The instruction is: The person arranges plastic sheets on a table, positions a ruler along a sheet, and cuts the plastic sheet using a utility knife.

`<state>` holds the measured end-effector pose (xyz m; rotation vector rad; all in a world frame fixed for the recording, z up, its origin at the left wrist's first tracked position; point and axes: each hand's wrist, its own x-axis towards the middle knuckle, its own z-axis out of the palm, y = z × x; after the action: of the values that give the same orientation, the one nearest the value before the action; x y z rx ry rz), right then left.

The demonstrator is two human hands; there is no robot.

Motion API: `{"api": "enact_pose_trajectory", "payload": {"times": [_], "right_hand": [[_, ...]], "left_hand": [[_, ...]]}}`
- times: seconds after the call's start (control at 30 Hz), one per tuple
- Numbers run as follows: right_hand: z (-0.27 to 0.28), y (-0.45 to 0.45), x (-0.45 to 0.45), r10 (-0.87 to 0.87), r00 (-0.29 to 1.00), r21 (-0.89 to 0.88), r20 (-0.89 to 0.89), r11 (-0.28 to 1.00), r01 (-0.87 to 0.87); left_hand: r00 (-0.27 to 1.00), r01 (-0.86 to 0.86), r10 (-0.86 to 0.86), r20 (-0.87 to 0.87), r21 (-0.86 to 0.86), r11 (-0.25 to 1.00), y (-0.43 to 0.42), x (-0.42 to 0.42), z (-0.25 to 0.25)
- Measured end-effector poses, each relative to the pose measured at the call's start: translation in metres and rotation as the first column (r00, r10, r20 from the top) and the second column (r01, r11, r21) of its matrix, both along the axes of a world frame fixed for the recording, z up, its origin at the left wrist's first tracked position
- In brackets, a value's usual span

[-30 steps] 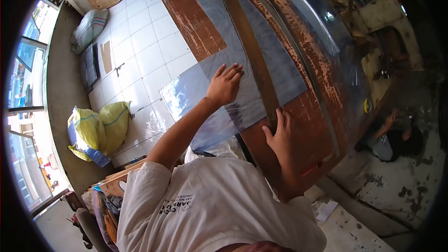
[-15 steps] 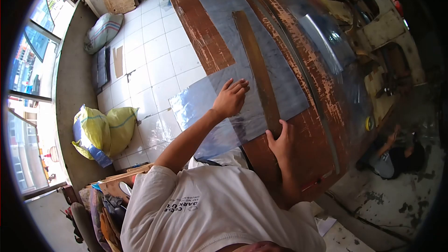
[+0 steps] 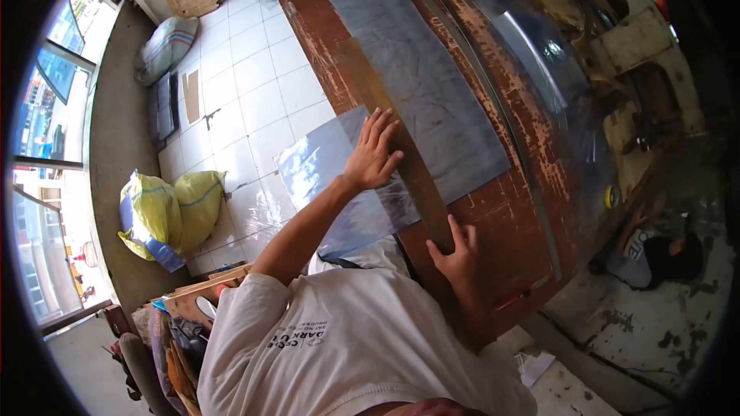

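A long brown strip (image 3: pixel 412 162) lies slantwise over the clear plastic sheet (image 3: pixel 320 162) and along the grey-blue material on the worn red-brown table (image 3: pixel 493 223). My left hand (image 3: pixel 374 152) rests on the clear sheet, its fingers stretched and touching the strip's left edge. At the strip's near end is my right hand (image 3: pixel 456 250), with thumb and fingers spread around that end. The clear sheet hangs past the table's left edge. The grey-blue material (image 3: pixel 439 92) lies mostly to the right of the strip.
Yellow sacks (image 3: pixel 196 204) and a white sack (image 3: pixel 166 46) stand left on the tiled floor (image 3: pixel 254 92). A metal bar (image 3: pixel 509 127) runs along the table. A roll of tape (image 3: pixel 612 196) is at its right edge. Another person (image 3: pixel 655 254) sits low at the right.
The strip has shifted left, to the edge of the grey-blue material. My left hand has turned and now touches it. My right hand has moved slightly down with the strip's near end.
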<state>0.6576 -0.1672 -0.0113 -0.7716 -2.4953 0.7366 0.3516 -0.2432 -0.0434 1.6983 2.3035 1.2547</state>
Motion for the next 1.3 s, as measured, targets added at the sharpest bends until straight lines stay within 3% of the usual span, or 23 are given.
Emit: {"api": "enact_pose_trajectory", "payload": {"times": [0.17,0.27,0.33,0.4,0.43,0.87,1.3], "right_hand": [[0.003,-0.014,0.005,-0.007,0.998,0.030,0.057,1.000,0.006],[0.003,-0.016,0.004,-0.037,0.995,0.093,0.092,0.995,0.028],[0.002,-0.020,0.007,-0.046,0.992,0.124,0.117,0.992,0.032],[0.002,-0.027,0.010,-0.097,0.972,0.121,0.213,0.990,0.072],[0.012,-0.022,0.006,-0.090,0.964,0.279,0.250,0.960,0.017],[-0.008,-0.007,0.017,-0.045,0.975,0.091,0.219,0.996,0.026],[-0.011,-0.004,0.019,-0.061,0.983,0.104,0.176,0.994,0.043]], "left_hand": [[0.999,-0.028,0.030,0.025,-0.055,0.998,0.001,0.001,0.001],[0.987,-0.162,0.161,-0.012,-0.073,0.984,0.005,0.005,-0.009],[0.962,-0.257,0.232,-0.146,-0.191,0.947,0.007,0.007,-0.008],[0.968,-0.238,0.214,-0.129,-0.206,0.949,0.007,0.006,-0.007],[0.974,-0.217,0.196,-0.116,-0.209,0.954,0.007,0.005,-0.005],[0.984,-0.177,0.172,-0.042,-0.260,0.949,0.013,-0.001,0.006],[0.990,-0.143,0.142,-0.023,-0.280,0.949,0.014,-0.005,0.009]]}}
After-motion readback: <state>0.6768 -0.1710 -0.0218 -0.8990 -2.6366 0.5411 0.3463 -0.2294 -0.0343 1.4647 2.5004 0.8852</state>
